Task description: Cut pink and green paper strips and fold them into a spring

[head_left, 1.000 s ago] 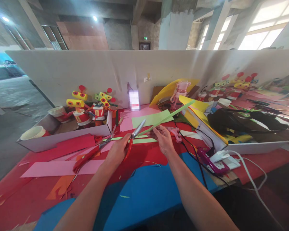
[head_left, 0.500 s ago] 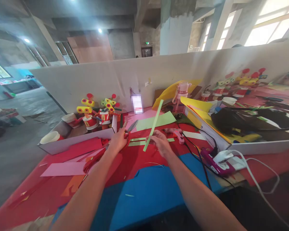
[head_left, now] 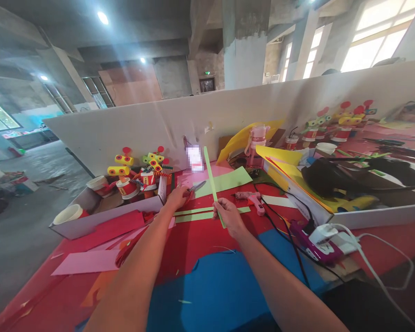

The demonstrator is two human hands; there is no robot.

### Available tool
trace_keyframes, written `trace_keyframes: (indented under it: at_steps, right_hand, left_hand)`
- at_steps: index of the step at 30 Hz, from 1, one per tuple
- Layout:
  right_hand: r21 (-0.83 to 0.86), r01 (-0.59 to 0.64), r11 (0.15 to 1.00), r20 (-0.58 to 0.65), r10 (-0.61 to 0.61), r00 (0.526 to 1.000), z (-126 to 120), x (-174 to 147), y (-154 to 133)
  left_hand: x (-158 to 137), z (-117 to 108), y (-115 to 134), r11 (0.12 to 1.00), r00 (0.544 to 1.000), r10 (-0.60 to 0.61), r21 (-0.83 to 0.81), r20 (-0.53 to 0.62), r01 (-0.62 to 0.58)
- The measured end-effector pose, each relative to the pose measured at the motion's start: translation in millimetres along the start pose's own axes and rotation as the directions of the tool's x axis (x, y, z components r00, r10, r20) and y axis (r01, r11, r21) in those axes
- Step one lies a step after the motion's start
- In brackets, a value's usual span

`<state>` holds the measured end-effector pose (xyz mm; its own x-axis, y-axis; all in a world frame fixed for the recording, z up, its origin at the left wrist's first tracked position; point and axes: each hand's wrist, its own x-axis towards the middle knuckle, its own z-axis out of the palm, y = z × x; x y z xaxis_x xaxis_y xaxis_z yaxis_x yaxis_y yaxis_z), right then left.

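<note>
My right hand (head_left: 229, 216) pinches a narrow light green paper strip (head_left: 210, 173) low down, so it stands up leaning to the left. In my left hand (head_left: 177, 199) is a pair of scissors (head_left: 198, 186), its blades pointing right toward the strip but apart from it. Behind both hands a wider light green paper sheet (head_left: 230, 181) lies on pink paper. Cut green strips (head_left: 195, 216) lie flat on the red table covering (head_left: 186, 240) between my hands. Just right of my right hand rests a pink glue gun (head_left: 254, 200).
At the left, a shallow box (head_left: 107, 213) holds paper cups and robot-like cup figures (head_left: 125, 186). A purple power strip (head_left: 314, 244) with cords lies at the right, before a white box (head_left: 363, 216) of supplies. Blue material (head_left: 221, 286) covers the front; a pink bottle (head_left: 257, 140) stands behind.
The green strip has swung from leaning right to leaning left. The scissors have turned, and their blades point more to the right. The view has shifted slightly.
</note>
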<state>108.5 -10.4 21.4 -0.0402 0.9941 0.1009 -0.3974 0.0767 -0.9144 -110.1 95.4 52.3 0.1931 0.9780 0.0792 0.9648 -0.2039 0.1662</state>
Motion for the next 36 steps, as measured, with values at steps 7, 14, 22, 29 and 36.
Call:
trace_keyframes:
  at_steps: [7,14,22,29,36]
  right_hand:
    - [-0.058,-0.033,0.998,0.160,0.042,0.986,6.8,-5.4,-3.7]
    - [-0.210,-0.095,0.973,0.341,0.164,0.926,16.3,-20.7,-0.8]
    - [-0.379,-0.058,0.924,0.468,0.246,0.849,16.8,-49.5,-7.1]
    - [-0.571,0.119,0.812,0.356,0.114,0.927,-12.0,-44.3,-19.3]
    - [-0.864,0.442,0.243,0.438,-0.070,0.896,-28.3,8.6,-12.1]
  left_hand:
    - [-51.7,-28.0,27.8,0.779,0.998,0.000,-0.626,-0.058,-0.036]
    - [-119.3,-18.6,76.1,0.056,0.992,-0.123,-0.998,-0.036,-0.030]
    - [-126.7,-34.7,34.0,-0.440,0.941,-0.337,-0.880,-0.025,-0.180]
    - [-148.8,-59.4,-1.4,-0.420,0.895,-0.400,-0.829,-0.197,-0.370]
    - [-151.8,-34.9,1.8,-0.482,0.969,-0.227,-0.853,-0.100,-0.201]
